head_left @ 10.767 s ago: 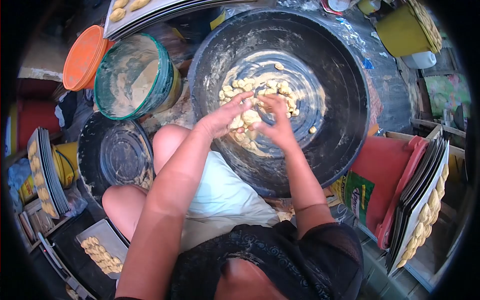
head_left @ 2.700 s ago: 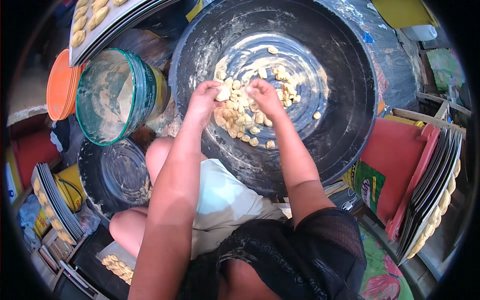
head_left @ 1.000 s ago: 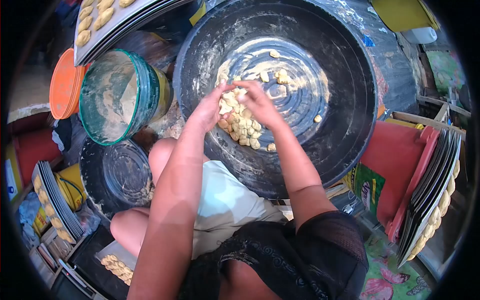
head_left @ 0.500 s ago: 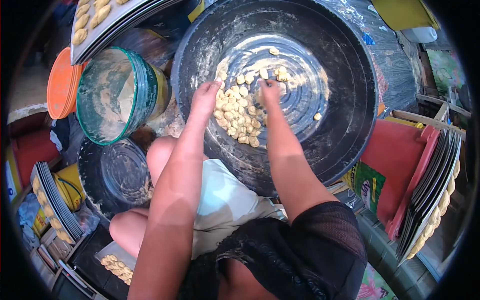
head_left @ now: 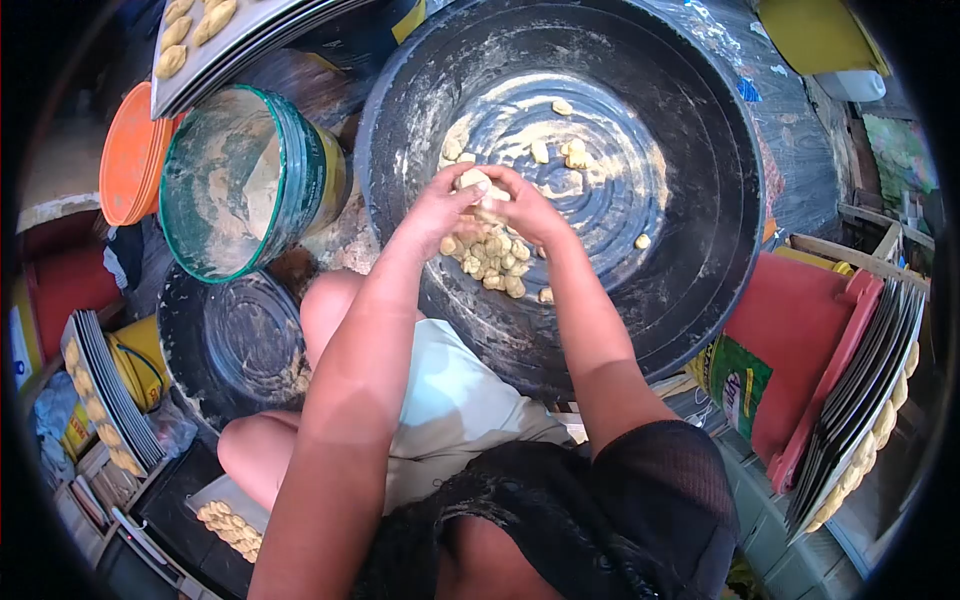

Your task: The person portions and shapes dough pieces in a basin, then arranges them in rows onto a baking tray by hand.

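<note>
A big round black basin (head_left: 690, 180), dusted with flour, stands in front of my knees. Inside it, a heap of small pale dough pieces (head_left: 497, 265) lies under my hands, and a few loose ones sit farther right. My left hand (head_left: 436, 208) and my right hand (head_left: 530, 212) are cupped together just above the heap. Between their curled fingers and thumbs show several dough pieces (head_left: 473, 180); the hands hide the rest of what they hold.
Left of the basin stands a green-rimmed bucket (head_left: 180, 225) with flour in it, beside an orange lid (head_left: 125, 160). A smaller black basin (head_left: 235, 330) sits nearer me. Shaped dough rests on stacked trays (head_left: 245, 50) at upper left. More trays (head_left: 850, 400) lean beside a red container (head_left: 790, 340) at right.
My hands have come together from opposite sides of the heap, the right one moving left. Dough pieces are now gathered between them. The camera view has shifted slightly.
</note>
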The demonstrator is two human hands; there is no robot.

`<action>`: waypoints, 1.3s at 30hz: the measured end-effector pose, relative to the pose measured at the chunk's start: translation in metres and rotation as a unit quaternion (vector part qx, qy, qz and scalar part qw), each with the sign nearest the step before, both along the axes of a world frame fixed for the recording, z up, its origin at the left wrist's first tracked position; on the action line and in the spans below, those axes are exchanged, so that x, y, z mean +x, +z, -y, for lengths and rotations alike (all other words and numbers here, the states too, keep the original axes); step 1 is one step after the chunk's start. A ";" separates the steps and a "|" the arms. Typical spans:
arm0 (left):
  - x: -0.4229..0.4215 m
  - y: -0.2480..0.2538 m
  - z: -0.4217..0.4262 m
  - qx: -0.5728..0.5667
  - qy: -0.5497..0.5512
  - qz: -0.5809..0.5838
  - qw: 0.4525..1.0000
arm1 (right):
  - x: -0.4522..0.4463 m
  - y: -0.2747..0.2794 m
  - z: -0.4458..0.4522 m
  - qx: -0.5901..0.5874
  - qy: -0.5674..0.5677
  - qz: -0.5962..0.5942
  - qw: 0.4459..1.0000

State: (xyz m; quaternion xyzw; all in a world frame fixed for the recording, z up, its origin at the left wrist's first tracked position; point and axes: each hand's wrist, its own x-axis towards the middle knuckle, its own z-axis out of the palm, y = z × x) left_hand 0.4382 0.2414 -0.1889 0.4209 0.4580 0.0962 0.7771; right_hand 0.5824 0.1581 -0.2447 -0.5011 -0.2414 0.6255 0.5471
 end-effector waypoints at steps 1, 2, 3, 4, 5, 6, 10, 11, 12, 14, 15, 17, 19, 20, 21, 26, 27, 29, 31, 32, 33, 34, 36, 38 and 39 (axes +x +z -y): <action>-0.002 -0.009 -0.003 -0.006 0.019 0.006 1.000 | 0.005 0.004 0.003 0.013 0.004 0.031 0.999; -0.005 -0.020 -0.010 -0.011 0.036 0.012 0.999 | 0.012 0.008 0.007 0.027 0.006 0.061 0.998; -0.007 -0.023 -0.015 -0.016 0.053 0.020 0.998 | 0.019 0.012 0.010 0.040 0.008 0.093 0.995; -0.008 -0.025 -0.016 -0.017 0.079 0.028 0.996 | 0.026 0.020 0.014 -0.011 -0.033 -0.037 0.999; -0.008 -0.027 -0.016 -0.016 0.080 0.025 0.996 | 0.028 0.022 0.014 -0.011 -0.028 0.018 0.999; -0.008 -0.023 -0.016 -0.014 0.082 0.021 0.996 | 0.030 0.023 0.011 -0.011 -0.022 0.073 0.997; -0.003 -0.014 -0.008 0.005 0.045 0.018 0.999 | 0.006 0.028 -0.001 0.123 0.020 0.247 0.961; -0.002 -0.011 -0.006 -0.004 0.036 0.032 0.999 | -0.006 0.032 -0.004 0.161 0.022 0.248 0.955; -0.003 -0.006 -0.007 -0.014 0.029 0.022 0.999 | -0.010 0.014 -0.009 0.156 0.003 0.167 0.974; -0.005 -0.007 -0.006 0.008 0.027 0.019 0.999 | 0.012 -0.003 -0.014 0.004 -0.063 0.090 0.994; -0.005 -0.008 -0.008 0.019 0.028 0.019 0.999 | 0.025 -0.008 -0.016 -0.009 -0.063 0.119 0.991; -0.009 -0.020 -0.014 0.029 -0.002 -0.001 1.000 | 0.051 -0.018 -0.021 -0.037 -0.061 0.175 0.982; -0.010 -0.022 -0.011 0.048 0.015 0.024 0.998 | 0.077 -0.042 -0.028 -0.016 -0.051 0.339 0.939; -0.006 0.001 -0.008 0.033 0.036 0.002 0.999 | 0.100 -0.062 -0.031 -0.092 -0.116 0.303 0.941; -0.008 -0.005 -0.009 0.052 0.031 -0.016 0.998 | 0.122 -0.083 -0.030 -0.167 -0.181 0.263 0.933; -0.009 -0.020 -0.014 0.077 0.020 -0.055 0.995 | 0.110 -0.149 -0.015 -0.333 -0.060 0.689 0.641; -0.009 -0.021 -0.014 0.080 0.016 -0.053 0.995 | 0.111 -0.176 -0.015 -0.268 0.026 0.696 0.666; -0.007 -0.021 -0.015 0.051 -0.012 -0.068 0.996 | 0.097 -0.177 -0.028 -0.157 0.098 0.531 0.827; -0.004 -0.017 -0.012 0.028 0.000 -0.097 0.995 | 0.058 -0.123 -0.039 -0.136 0.039 0.234 0.962; 0.000 -0.012 -0.008 0.020 0.023 -0.120 0.992 | 0.043 -0.100 -0.043 -0.103 0.056 0.194 0.974; 0.001 -0.010 -0.006 0.012 0.046 -0.142 0.989 | 0.029 -0.073 -0.044 -0.087 0.074 0.179 0.977; 0.000 -0.014 -0.007 -0.035 0.037 -0.097 0.994 | 0.014 -0.053 -0.042 -0.017 0.047 0.154 0.987; -0.002 -0.019 -0.010 -0.034 0.036 -0.030 0.998 | 0.002 -0.014 -0.029 0.057 0.014 0.099 0.993; -0.006 -0.026 -0.017 -0.028 0.066 0.025 0.997 | 0.006 0.016 -0.020 0.073 0.002 0.045 0.996; -0.006 -0.026 -0.020 -0.020 0.078 0.020 0.997 | 0.017 0.007 -0.018 0.041 -0.012 0.066 0.997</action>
